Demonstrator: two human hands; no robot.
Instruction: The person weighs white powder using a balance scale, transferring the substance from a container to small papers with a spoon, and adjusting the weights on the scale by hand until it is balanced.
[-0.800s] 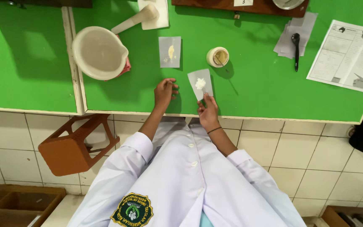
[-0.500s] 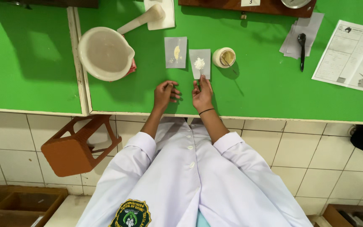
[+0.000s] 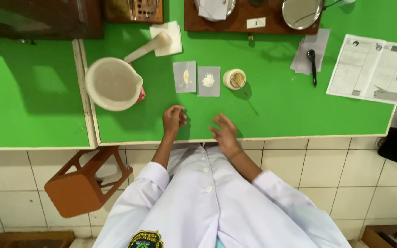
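Two small grey paper squares lie side by side on the green table. The left paper carries a little yellowish powder, the right paper a small white heap. My left hand rests on the table near its front edge, fingers curled with nothing in them. My right hand hovers at the front edge with fingers spread, holding nothing. Both hands are well below the papers and touch neither.
A white mortar sits at the left with a pestle behind it. A small round pot stands beside the papers. A dark spoon, a printed sheet, a wooden balance and a brown stool are around.
My right hand let go of the paper with white powder, which now lies next to the other paper, and drew back to the table edge. My left hand curled its fingers.
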